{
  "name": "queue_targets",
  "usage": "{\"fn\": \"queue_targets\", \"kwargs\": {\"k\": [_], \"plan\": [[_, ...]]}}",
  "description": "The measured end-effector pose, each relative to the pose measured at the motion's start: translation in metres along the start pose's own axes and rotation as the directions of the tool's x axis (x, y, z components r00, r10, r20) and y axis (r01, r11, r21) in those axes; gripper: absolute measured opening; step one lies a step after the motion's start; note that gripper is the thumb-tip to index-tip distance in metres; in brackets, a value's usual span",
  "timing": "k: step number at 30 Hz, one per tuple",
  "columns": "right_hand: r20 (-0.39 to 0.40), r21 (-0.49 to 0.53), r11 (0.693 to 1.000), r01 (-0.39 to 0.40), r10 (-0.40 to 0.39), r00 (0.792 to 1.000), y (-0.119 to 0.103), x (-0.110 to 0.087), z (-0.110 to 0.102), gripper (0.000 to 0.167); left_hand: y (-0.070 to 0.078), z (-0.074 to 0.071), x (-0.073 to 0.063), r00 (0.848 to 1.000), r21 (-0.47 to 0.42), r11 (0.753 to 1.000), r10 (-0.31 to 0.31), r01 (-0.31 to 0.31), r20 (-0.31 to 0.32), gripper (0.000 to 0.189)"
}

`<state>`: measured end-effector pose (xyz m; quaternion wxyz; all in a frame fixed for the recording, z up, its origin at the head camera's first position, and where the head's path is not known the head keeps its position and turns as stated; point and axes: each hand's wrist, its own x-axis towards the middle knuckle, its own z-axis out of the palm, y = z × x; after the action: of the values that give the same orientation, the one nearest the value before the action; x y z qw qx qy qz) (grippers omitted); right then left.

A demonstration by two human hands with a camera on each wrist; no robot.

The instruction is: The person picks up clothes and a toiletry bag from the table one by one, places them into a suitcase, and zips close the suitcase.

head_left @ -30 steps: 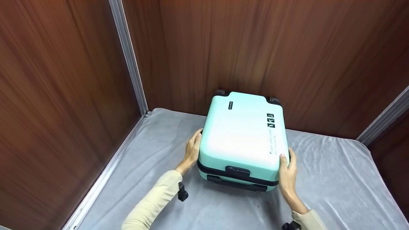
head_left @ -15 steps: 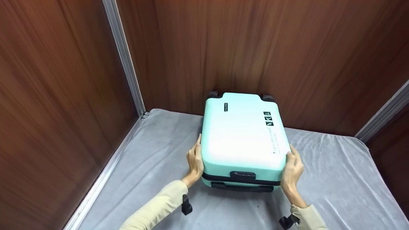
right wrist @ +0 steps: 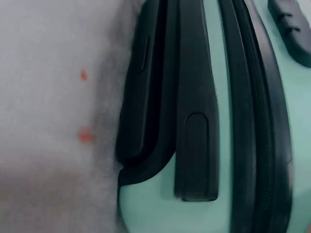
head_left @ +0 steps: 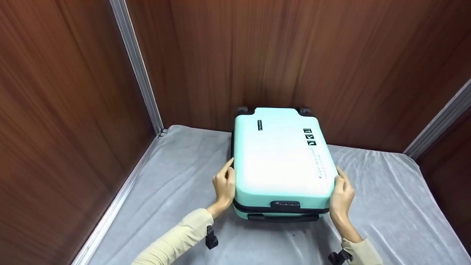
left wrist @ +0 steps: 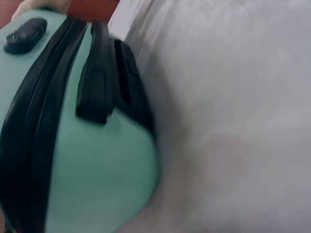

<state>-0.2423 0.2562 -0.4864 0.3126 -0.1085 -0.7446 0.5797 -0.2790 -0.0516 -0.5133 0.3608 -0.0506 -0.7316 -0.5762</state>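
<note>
A mint-green hard-shell suitcase [head_left: 283, 158] lies flat on the grey cloth, its black wheels toward the back wall. Its black carry handle [head_left: 283, 218] and combination lock [head_left: 285, 205] face the front. My left hand [head_left: 224, 186] grips the left side near the front corner. On the opposite side my right hand [head_left: 342, 197] holds the right edge, its thumb at the upper rim. Some fingers of both hands are hidden against the sides. The left wrist view shows the handle end close up, with part of the other hand [left wrist: 43, 6] over the shell.
Grey cloth [head_left: 176, 173] covers the surface around the suitcase. A brown wood-grain wall [head_left: 206, 66] rises close behind the wheels. Another panel [head_left: 66, 129] stands on the left, with a metal post [head_left: 136, 62] at the corner. Small reddish spots [right wrist: 85, 135] mark the cloth.
The suitcase has turned slightly so that it points straighter at the back wall; its front end has shifted right. Both hands stay on its sides and move with it.
</note>
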Motion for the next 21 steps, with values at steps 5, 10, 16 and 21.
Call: {"fn": "queue_targets", "kwargs": {"k": [5,10,16,21], "plan": [[-0.006,0.049,0.99,-0.133,0.133,0.991,-0.01,-0.008,0.001,0.049,-0.002,-0.001,0.021,0.982,-0.093,0.986,-0.125,0.139,0.145,0.032],[-0.018,0.121,0.974,-0.191,0.194,0.981,-0.01,-0.012,0.005,0.049,0.002,0.0,0.026,0.9,-0.144,0.939,-0.244,0.312,0.361,0.051],[-0.128,0.091,0.987,-0.129,0.14,0.982,-0.007,-0.014,0.01,0.044,0.018,-0.005,0.022,0.866,-0.22,0.9,-0.257,0.376,0.429,0.055],[-0.12,0.14,0.983,-0.118,0.135,0.984,-0.008,-0.002,0.005,0.043,0.015,0.003,0.003,0.902,-0.268,0.898,-0.245,0.35,0.356,0.058]]}}
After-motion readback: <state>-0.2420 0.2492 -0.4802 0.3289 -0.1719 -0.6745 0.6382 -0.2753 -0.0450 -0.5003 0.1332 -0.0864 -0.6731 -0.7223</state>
